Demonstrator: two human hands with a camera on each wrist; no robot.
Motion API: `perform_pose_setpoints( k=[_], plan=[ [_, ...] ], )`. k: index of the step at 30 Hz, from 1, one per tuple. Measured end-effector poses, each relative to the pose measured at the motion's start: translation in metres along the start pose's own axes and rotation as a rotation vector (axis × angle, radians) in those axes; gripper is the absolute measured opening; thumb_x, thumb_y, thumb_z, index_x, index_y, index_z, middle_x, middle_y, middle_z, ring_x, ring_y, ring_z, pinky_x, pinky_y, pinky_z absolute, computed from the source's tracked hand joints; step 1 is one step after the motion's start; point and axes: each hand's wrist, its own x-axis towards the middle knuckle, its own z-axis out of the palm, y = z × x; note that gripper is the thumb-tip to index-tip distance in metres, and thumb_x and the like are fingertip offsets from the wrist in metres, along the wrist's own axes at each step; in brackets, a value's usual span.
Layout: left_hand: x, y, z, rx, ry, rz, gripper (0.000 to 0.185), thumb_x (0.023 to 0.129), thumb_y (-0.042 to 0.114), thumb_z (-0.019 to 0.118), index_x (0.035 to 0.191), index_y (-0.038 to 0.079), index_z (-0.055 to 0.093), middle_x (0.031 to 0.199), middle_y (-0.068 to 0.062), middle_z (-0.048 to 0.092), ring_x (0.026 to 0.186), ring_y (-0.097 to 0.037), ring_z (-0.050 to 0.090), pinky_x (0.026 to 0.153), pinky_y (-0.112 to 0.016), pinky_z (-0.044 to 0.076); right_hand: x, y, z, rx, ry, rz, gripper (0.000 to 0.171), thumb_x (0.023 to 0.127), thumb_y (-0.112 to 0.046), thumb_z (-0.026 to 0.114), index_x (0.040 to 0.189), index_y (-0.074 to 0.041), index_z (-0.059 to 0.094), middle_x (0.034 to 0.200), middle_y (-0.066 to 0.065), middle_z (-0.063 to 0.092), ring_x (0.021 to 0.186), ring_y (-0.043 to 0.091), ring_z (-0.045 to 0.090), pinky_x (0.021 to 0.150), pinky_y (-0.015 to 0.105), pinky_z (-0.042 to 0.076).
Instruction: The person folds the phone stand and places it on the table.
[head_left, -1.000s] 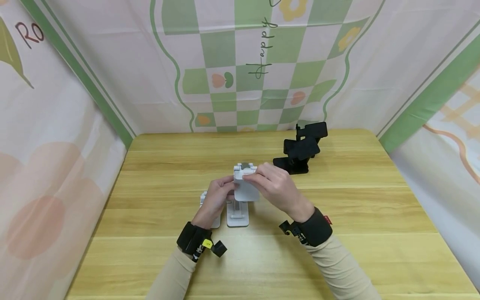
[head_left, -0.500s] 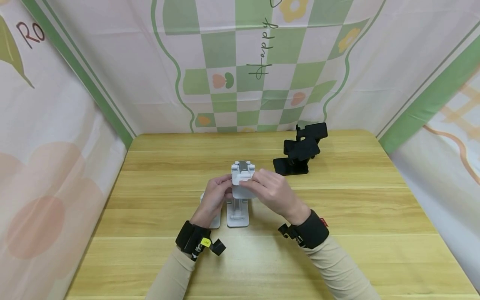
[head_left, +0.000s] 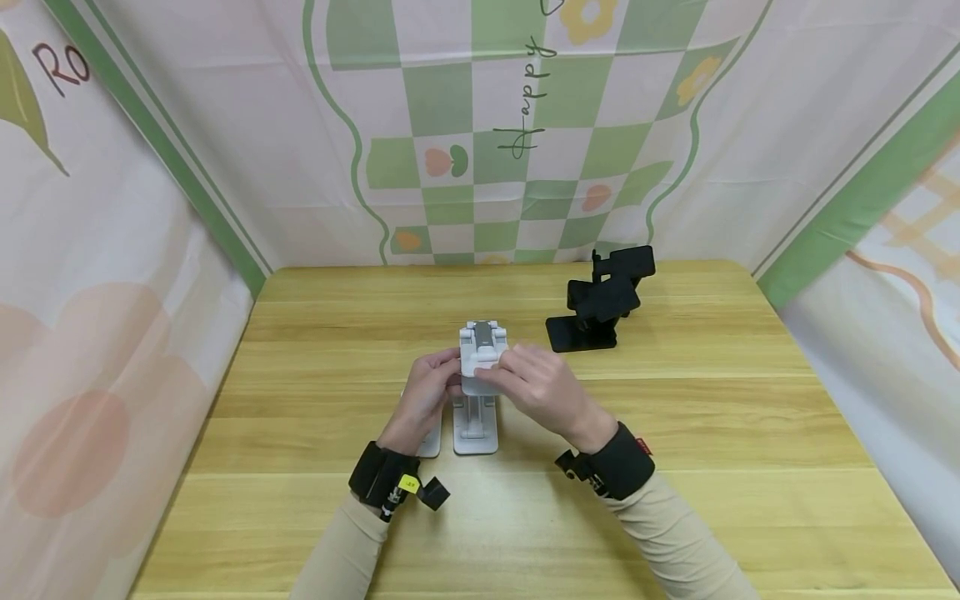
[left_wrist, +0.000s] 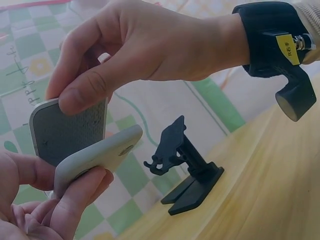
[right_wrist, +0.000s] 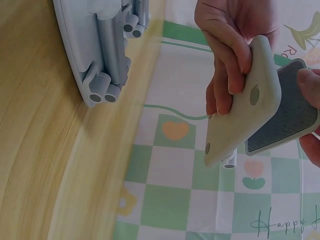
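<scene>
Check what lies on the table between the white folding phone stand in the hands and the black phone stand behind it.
Nothing: in the head view only bare wooden table separates the white folding phone stand from the black phone stand.

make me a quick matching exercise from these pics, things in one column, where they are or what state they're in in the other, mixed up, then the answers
Things
1. white phone stand
2. black phone stand
3. left hand
4. right hand

Places or states
A. stands untouched at the far right of the table
B. grips the white stand's plate from the right side
C. base flat on the table between both hands
D. holds the white stand's plate from the left side

Pairs: 1-C, 2-A, 3-D, 4-B
</scene>
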Motion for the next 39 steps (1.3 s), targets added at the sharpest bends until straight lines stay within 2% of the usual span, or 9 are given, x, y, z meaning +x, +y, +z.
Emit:
perform_pose_setpoints(
  k=[4, 12, 18, 23, 26, 31, 34, 39],
  plan=[
    [-0.0001, -0.0002, -0.0001, -0.005, 0.002, -0.003, 0.039, 0.101, 0.005, 0.054, 0.136, -0.010, 0.059, 0.119, -0.027, 0.072, 0.081, -0.010, 0.073, 0.072, -0.020, 0.058, -0.0012, -0.0005, 0.0005, -0.002, -0.022, -0.006, 0.012, 0.096, -0.002, 0.067, 0.099, -0.005, 0.078, 0.081, 0.003, 0.066, 0.067, 0.013, 0.055, 0.055, 0.022, 0.049],
    [-0.0003, 0.0006, -0.0002, -0.021, 0.001, -0.007, 0.039, 0.102, 0.003, 0.053, 0.137, -0.012, 0.057, 0.118, -0.027, 0.072, 0.077, -0.011, 0.073, 0.069, -0.020, 0.059, -0.0050, -0.0006, 0.0026, -0.001, -0.031, -0.023, 0.020, 0.083, 0.003, 0.077, 0.101, -0.005, 0.078, 0.079, 0.002, 0.065, 0.066, 0.012, 0.054, 0.055, 0.021, 0.047],
    [0.0001, 0.0004, 0.0001, -0.025, -0.006, -0.005, 0.039, 0.103, 0.003, 0.052, 0.138, -0.013, 0.056, 0.120, -0.028, 0.071, 0.078, -0.010, 0.073, 0.069, -0.020, 0.059, -0.0047, -0.0003, 0.0019, -0.003, -0.034, -0.028, 0.016, 0.088, 0.002, 0.073, 0.101, -0.006, 0.078, 0.081, 0.002, 0.066, 0.067, 0.012, 0.055, 0.056, 0.021, 0.049],
    [0.0004, 0.0003, 0.0002, -0.027, -0.006, -0.002, 0.039, 0.103, 0.004, 0.052, 0.138, -0.012, 0.056, 0.118, -0.028, 0.072, 0.078, -0.010, 0.073, 0.068, -0.020, 0.059, -0.0048, 0.0004, 0.0011, 0.030, -0.034, -0.010, 0.027, 0.076, 0.001, 0.086, 0.101, -0.006, 0.078, 0.085, 0.002, 0.068, 0.070, 0.012, 0.058, 0.058, 0.021, 0.052],
    [0.0004, 0.0002, -0.0002, -0.024, -0.012, 0.005, 0.039, 0.103, 0.004, 0.051, 0.138, -0.013, 0.056, 0.118, -0.028, 0.072, 0.079, -0.010, 0.073, 0.069, -0.019, 0.059, -0.0038, 0.0008, 0.0000, 0.068, -0.037, 0.012, 0.027, 0.076, -0.003, 0.088, 0.101, -0.007, 0.079, 0.087, 0.002, 0.070, 0.072, 0.013, 0.060, 0.061, 0.022, 0.054],
    [0.0001, 0.0000, -0.0012, -0.035, -0.014, 0.008, 0.040, 0.103, 0.004, 0.050, 0.140, -0.013, 0.054, 0.120, -0.030, 0.070, 0.080, -0.009, 0.074, 0.069, -0.020, 0.059, -0.0033, 0.0014, -0.0017, 0.197, -0.024, 0.119, 0.012, 0.089, -0.012, 0.081, 0.100, -0.007, 0.079, 0.092, 0.003, 0.070, 0.075, 0.014, 0.061, 0.063, 0.024, 0.053],
    [0.0002, 0.0003, -0.0015, -0.049, -0.011, 0.000, 0.042, 0.104, 0.004, 0.050, 0.142, -0.013, 0.052, 0.124, -0.031, 0.068, 0.080, -0.010, 0.074, 0.069, -0.020, 0.059, -0.0044, 0.0026, -0.0015, 0.271, 0.016, 0.215, 0.013, 0.096, -0.016, 0.075, 0.098, -0.004, 0.078, 0.094, 0.005, 0.069, 0.078, 0.016, 0.062, 0.064, 0.025, 0.051],
    [0.0007, 0.0003, -0.0021, -0.063, -0.008, -0.018, 0.044, 0.104, 0.006, 0.052, 0.146, -0.009, 0.050, 0.128, -0.029, 0.067, 0.082, -0.010, 0.074, 0.069, -0.021, 0.059, -0.0079, 0.0069, 0.0010, 0.381, 0.117, 0.427, 0.011, 0.091, -0.001, 0.076, 0.101, 0.000, 0.076, 0.099, 0.011, 0.068, 0.085, 0.021, 0.064, 0.070, 0.028, 0.055]
  ],
)
